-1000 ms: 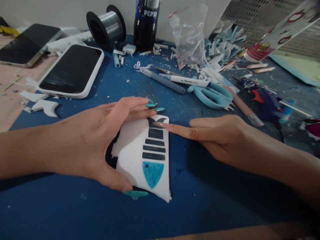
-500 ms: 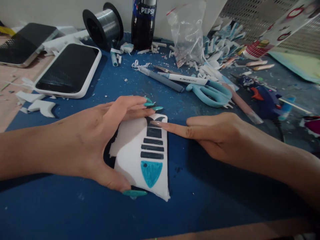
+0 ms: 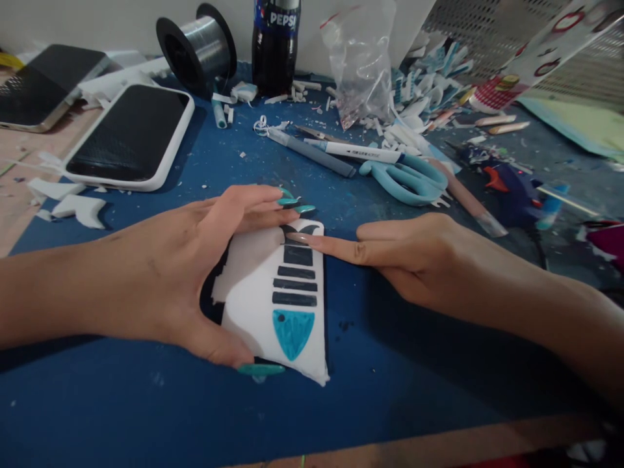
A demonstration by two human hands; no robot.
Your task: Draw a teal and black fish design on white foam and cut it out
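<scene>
A white flat piece [image 3: 253, 292] of foam-like board with one ragged edge lies on the blue mat. On it is a fishbone picture [image 3: 294, 285] with dark bars, a dark tail and a blue head. My left hand [image 3: 195, 260] spans the piece, fingers at its far edge and thumb at its near edge, holding it down. From the right, my right hand [image 3: 409, 253] reaches in with its index finger stretched out. That fingertip's long nail touches the dark tail or lies just over it. The other right fingers are curled, and I see nothing in them.
A phone [image 3: 131, 133] and another phone [image 3: 49, 84] lie at the left, near a wire spool [image 3: 197, 49]. Behind stand a Pepsi bottle [image 3: 275, 49] and a plastic bag [image 3: 361, 58]. Markers [image 3: 351, 151], blue-handled scissors [image 3: 409, 182] and foam scraps [image 3: 429, 84] lie beyond my hands.
My right index fingertip has slid slightly left over the dark tail. My left hand stays in place on the white piece. The whole view has shifted a little.
</scene>
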